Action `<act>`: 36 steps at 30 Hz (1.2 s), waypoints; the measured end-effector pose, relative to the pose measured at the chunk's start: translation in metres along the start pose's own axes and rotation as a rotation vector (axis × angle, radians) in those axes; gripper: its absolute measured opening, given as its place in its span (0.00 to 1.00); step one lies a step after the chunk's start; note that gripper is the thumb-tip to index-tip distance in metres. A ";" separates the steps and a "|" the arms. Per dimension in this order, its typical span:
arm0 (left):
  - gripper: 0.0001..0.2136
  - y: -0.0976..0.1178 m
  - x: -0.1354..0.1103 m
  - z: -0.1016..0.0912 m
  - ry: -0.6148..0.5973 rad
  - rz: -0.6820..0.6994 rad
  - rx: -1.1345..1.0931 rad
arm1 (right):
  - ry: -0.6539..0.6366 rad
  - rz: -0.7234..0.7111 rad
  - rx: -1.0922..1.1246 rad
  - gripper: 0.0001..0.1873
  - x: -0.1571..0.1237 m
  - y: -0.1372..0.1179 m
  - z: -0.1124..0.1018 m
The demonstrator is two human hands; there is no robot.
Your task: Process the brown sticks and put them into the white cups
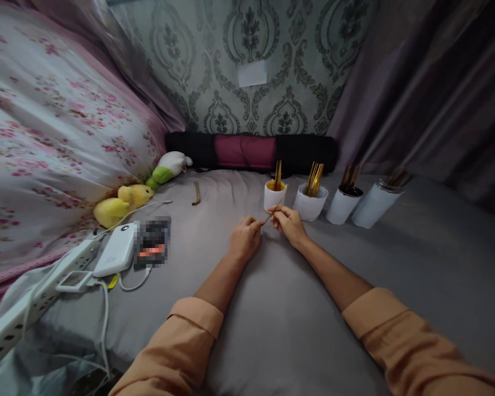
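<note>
Both my hands meet over the grey bedsheet (272, 319) and pinch one thin tan stick (267, 219) between them. My left hand (245, 237) is closed on its lower end and my right hand (287, 222) grips the upper end. Just behind my hands stands a white cup (274, 197) with a yellow inside and a few sticks upright in it. A second white cup (309, 202) holding several golden sticks is to its right. Two loose sticks (197, 193) lie on the sheet further left.
Two more white containers (343, 204) (373, 204) with dark sticks lean at the right. Yellow plush toys (121, 204), a white power bank (115, 250), a phone (152, 243) and a power strip (33, 302) with cables lie at left. A black and maroon bolster (247, 151) lines the wall.
</note>
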State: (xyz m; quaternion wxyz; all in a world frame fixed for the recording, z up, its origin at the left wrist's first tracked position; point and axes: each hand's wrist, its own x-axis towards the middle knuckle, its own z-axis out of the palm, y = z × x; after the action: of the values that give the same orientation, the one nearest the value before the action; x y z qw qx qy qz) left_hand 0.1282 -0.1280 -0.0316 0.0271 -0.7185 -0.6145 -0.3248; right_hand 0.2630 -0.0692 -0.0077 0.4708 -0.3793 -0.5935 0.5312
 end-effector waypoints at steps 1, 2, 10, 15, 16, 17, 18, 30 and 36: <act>0.13 0.000 0.000 0.001 0.000 -0.001 -0.005 | -0.004 0.007 0.003 0.15 0.000 0.000 0.000; 0.13 -0.001 0.000 0.001 -0.001 -0.004 -0.011 | -0.010 0.011 0.007 0.16 0.000 0.000 -0.001; 0.11 0.000 0.001 0.003 0.030 -0.061 -0.082 | -0.048 0.033 0.053 0.17 0.002 0.002 -0.004; 0.10 0.000 0.002 0.004 0.068 -0.087 -0.157 | -0.040 0.031 0.064 0.20 0.000 -0.001 -0.002; 0.10 -0.001 0.002 0.005 0.072 -0.097 -0.176 | -0.037 0.030 0.059 0.21 -0.001 -0.001 -0.002; 0.10 -0.001 0.003 0.006 0.074 -0.108 -0.196 | -0.032 0.030 0.051 0.21 -0.001 -0.001 -0.001; 0.10 0.000 0.003 0.006 0.077 -0.121 -0.219 | -0.027 0.029 0.039 0.21 -0.001 -0.001 -0.001; 0.09 0.007 0.008 0.002 0.046 -0.329 -0.520 | 0.006 -0.005 0.003 0.19 0.004 0.006 -0.001; 0.11 0.011 0.009 0.008 -0.050 -0.495 -0.816 | 0.022 -0.016 0.005 0.18 0.005 0.006 -0.003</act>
State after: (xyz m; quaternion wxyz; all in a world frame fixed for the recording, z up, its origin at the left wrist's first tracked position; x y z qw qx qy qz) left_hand 0.1416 -0.1191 -0.0289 -0.3501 -0.5102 -0.5898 -0.5189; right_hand 0.2646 -0.0624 -0.0125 0.4824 -0.3791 -0.5901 0.5247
